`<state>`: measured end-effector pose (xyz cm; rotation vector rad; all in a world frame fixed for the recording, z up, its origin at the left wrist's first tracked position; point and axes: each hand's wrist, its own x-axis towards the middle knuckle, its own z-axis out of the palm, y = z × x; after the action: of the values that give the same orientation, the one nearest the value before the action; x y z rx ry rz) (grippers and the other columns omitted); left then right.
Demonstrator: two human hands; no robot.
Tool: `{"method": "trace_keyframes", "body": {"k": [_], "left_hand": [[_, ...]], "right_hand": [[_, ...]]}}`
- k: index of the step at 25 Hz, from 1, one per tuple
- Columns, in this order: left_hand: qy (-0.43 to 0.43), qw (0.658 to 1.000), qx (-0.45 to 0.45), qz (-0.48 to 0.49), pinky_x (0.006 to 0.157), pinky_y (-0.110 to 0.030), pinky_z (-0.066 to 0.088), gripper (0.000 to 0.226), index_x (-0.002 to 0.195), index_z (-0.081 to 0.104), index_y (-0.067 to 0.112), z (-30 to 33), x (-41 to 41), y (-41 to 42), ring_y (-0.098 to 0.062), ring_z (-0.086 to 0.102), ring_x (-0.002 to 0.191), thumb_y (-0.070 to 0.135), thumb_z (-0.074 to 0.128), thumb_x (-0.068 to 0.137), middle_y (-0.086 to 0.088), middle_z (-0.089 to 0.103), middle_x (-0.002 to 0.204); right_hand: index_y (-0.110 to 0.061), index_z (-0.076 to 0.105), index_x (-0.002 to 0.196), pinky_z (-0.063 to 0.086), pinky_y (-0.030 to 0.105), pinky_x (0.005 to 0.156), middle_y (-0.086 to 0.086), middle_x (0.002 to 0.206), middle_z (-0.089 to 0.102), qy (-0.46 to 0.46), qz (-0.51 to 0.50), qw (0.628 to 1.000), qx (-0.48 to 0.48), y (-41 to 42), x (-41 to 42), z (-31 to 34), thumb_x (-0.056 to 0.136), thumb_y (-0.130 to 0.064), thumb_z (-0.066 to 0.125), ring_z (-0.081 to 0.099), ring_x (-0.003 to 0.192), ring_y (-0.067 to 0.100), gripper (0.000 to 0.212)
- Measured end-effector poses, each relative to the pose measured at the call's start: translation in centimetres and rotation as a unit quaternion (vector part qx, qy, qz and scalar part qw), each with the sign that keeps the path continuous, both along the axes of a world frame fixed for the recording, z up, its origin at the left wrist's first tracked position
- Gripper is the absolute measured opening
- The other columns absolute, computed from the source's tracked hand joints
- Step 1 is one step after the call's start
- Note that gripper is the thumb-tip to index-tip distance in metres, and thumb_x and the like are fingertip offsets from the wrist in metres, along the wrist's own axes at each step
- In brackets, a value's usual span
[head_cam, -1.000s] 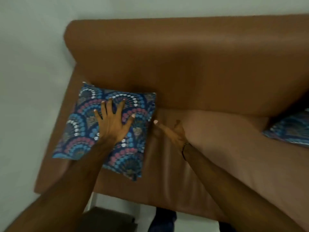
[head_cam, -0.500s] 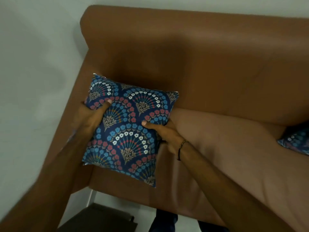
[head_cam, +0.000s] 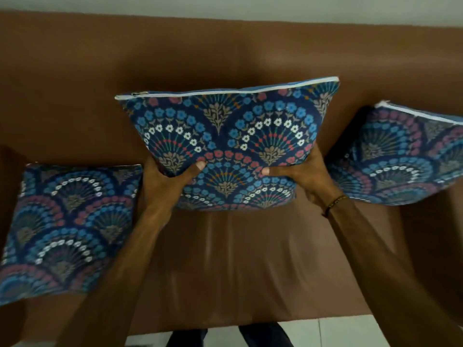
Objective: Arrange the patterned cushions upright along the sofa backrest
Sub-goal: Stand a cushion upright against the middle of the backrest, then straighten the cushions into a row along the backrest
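Note:
A blue patterned middle cushion [head_cam: 233, 126] with fan-shaped flower motifs is held upright over the sofa seat, its white zip edge on top. My left hand [head_cam: 170, 176] grips its lower left side, thumb on the front. My right hand [head_cam: 300, 174] grips its lower right side, also thumb forward. To the left, a second cushion [head_cam: 67, 221] lies tilted on the seat near the arm. At the right edge a third cushion [head_cam: 400, 154] leans against the brown backrest [head_cam: 225, 51].
The brown sofa seat [head_cam: 250, 259] stretches below the held cushion. White floor tiles [head_cam: 325, 334] and the person's dark trouser legs [head_cam: 263, 336] show past the seat's front edge. A pale wall [head_cam: 225, 6] rises behind the backrest.
The view has shifted from the sofa's left end to its middle. Both hands now hold a cushion upright at the centre, with one cushion lying on the left and another on the right.

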<state>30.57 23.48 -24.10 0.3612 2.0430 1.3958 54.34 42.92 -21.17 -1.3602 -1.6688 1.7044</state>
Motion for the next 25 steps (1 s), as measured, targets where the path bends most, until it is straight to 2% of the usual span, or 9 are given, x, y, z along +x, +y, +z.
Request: {"method": "trace_keyframes", "body": {"k": [5,8,11,14,16,18,21,23,25], "left_hand": [[0.032,0.999,-0.013,-0.027,0.114,-0.046,0.054,0.105,0.148,0.048,0.039,-4.6,0.9,0.7,-0.013,0.06,0.138,0.062,0.098,0.059,0.008,0.063,0.149],[0.088,0.99,-0.054,-0.097,0.11,-0.038,0.055,0.081,0.13,0.049,0.068,-6.0,0.5,-0.8,-0.008,0.063,0.131,0.064,0.094,0.063,0.015,0.066,0.138],[0.105,0.967,-0.152,-0.175,0.122,-0.053,0.04,0.094,0.153,0.05,0.028,-6.7,-2.8,-3.8,-0.033,0.05,0.144,0.066,0.079,0.072,-0.012,0.054,0.156],[0.284,0.901,-0.27,-0.186,0.12,-0.066,0.03,0.082,0.148,0.056,0.009,-7.3,-9.8,-11.6,-0.049,0.044,0.142,0.063,0.066,0.086,-0.027,0.05,0.153],[0.319,0.887,-0.301,-0.145,0.116,-0.07,0.033,0.08,0.148,0.054,0.007,-7.2,-15.2,-17.5,-0.051,0.044,0.142,0.065,0.059,0.093,-0.03,0.048,0.154],[0.268,0.896,-0.334,-0.115,0.119,-0.07,0.033,0.09,0.157,0.044,0.011,-7.1,-19.8,-22.4,-0.05,0.037,0.148,0.072,0.055,0.091,-0.028,0.038,0.164],[0.042,0.933,-0.355,-0.035,0.125,-0.062,0.033,0.119,0.168,0.019,0.025,-6.9,-25.5,-26.2,-0.043,0.032,0.156,0.078,0.074,0.077,-0.016,0.027,0.174],[-0.095,0.946,-0.308,0.023,0.122,-0.053,0.043,0.128,0.165,0.028,0.02,-7.4,-27.6,-27.2,-0.038,0.047,0.149,0.075,0.084,0.064,-0.013,0.043,0.168],[-0.119,0.96,-0.253,0.021,0.117,-0.049,0.05,0.119,0.16,0.041,0.019,-7.5,-28.3,-27.8,-0.032,0.058,0.14,0.066,0.092,0.063,-0.009,0.055,0.159]], "right_hand": [[0.0,0.061,0.135,0.061,0.047,0.101,0.014,0.132,0.072,-0.047,-0.015,0.999,-0.014,0.6,1.1,-6.2,0.062,0.001,0.099,0.07,0.124,0.026,0.083],[-0.029,0.06,0.132,0.065,0.026,0.084,-0.012,0.124,0.073,-0.043,-0.098,0.991,-0.086,-2.8,1.5,-8.6,0.074,-0.011,0.096,0.073,0.109,-0.001,0.07],[-0.043,0.052,0.118,0.054,0.033,0.073,-0.024,0.111,0.069,-0.12,-0.173,0.963,-0.17,-9.9,-0.5,-9.1,0.08,-0.042,0.089,0.069,0.099,0.0,0.054],[-0.03,0.042,0.149,0.05,0.053,0.105,-0.004,0.156,0.047,-0.211,-0.09,0.917,-0.326,-17.3,-7.1,-9.8,0.089,-0.043,0.08,0.056,0.128,0.016,0.072],[-0.034,0.059,0.135,0.044,0.055,0.114,-0.01,0.151,0.055,-0.187,0.002,0.907,-0.376,-20.9,-13.3,-9.7,0.092,-0.047,0.076,0.053,0.137,0.014,0.048],[-0.041,0.064,0.119,0.045,0.055,0.116,-0.012,0.142,0.062,-0.148,0.083,0.903,-0.395,-24.1,-20.2,-9.1,0.09,-0.052,0.076,0.052,0.14,0.016,0.033],[-0.024,0.06,0.142,0.053,0.049,0.108,-0.006,0.147,0.059,-0.117,0.152,0.895,-0.403,-27.9,-29.5,-8.6,0.092,-0.045,0.078,0.061,0.126,0.017,0.057],[-0.017,0.062,0.142,0.053,0.046,0.11,0.003,0.146,0.065,-0.109,0.147,0.911,-0.369,-29.4,-32.6,-8.7,0.093,-0.03,0.081,0.065,0.127,0.025,0.055],[-0.02,0.069,0.124,0.06,0.045,0.102,0.003,0.128,0.074,-0.094,0.097,0.939,-0.316,-30.3,-33.2,-8.5,0.089,-0.016,0.084,0.074,0.115,0.018,0.038]]}}
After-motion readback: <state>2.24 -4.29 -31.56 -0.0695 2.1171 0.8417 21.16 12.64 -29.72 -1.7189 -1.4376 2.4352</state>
